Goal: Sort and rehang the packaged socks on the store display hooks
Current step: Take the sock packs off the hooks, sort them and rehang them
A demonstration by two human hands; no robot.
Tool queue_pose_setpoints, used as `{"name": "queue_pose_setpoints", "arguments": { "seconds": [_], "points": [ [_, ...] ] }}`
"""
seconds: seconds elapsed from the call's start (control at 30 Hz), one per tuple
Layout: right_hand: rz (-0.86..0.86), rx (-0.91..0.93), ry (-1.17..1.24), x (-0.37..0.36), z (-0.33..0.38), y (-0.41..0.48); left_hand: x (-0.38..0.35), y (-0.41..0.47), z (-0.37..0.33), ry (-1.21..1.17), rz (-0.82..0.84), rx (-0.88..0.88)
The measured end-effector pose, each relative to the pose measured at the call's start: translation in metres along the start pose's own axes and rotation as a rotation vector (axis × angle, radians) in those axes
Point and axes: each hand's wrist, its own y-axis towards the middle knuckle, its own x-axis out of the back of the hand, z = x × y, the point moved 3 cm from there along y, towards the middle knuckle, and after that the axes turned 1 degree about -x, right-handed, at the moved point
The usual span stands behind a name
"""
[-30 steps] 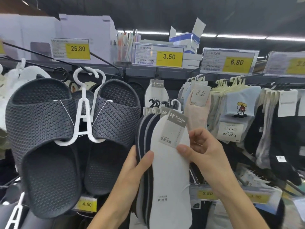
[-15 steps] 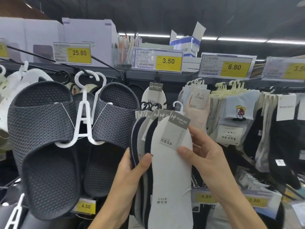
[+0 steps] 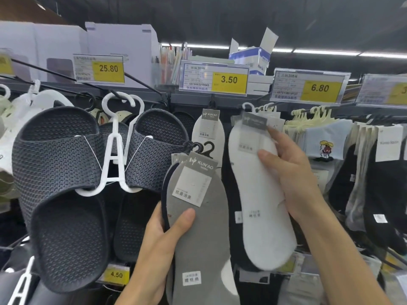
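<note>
My left hand (image 3: 164,236) grips a stack of flat packaged socks (image 3: 198,221), a grey pair in front and dark ones behind, with black hooks at the top. My right hand (image 3: 290,179) holds a single white packaged sock (image 3: 253,194) by its right edge, lifted up and to the right of the stack. Its white hook sits near the display hook under the 6.80 tag. One white packaged pair (image 3: 208,126) hangs on the display hook below the 3.50 price tag (image 3: 214,79).
Dark slippers on a white hanger (image 3: 114,150) hang at the left. At the right, pale socks with cream hooks (image 3: 326,137) and dark socks (image 3: 378,183) fill the hooks under the 6.80 tag (image 3: 308,88). Boxes stand on the top shelf.
My right hand has pulled the white sock off the front of the stack and raised it up and to the right. A grey pair now fronts the stack in my left hand.
</note>
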Motion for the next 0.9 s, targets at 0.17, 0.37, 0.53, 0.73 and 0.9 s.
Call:
{"name": "queue_pose_setpoints", "arguments": {
  "seconds": [0.17, 0.37, 0.53, 0.73, 0.9],
  "points": [
    [-0.060, 0.039, -0.203, -0.013, -0.007, 0.047, 0.002, -0.001, -0.005, 0.040, 0.044, 0.003],
    [-0.018, 0.016, -0.342, -0.040, -0.025, 0.078, 0.001, 0.002, -0.007, 0.056, 0.070, 0.015],
    [-0.008, 0.041, -0.420, -0.049, -0.043, 0.090, 0.001, 0.004, -0.007, 0.072, 0.079, 0.006],
    [0.026, 0.023, -0.564, -0.050, -0.048, 0.086, 0.002, 0.006, -0.002, 0.073, 0.073, 0.012],
    [-0.128, 0.113, -0.509, -0.044, -0.018, 0.032, 0.002, 0.007, -0.001, 0.094, 0.058, -0.004]
  ]
}}
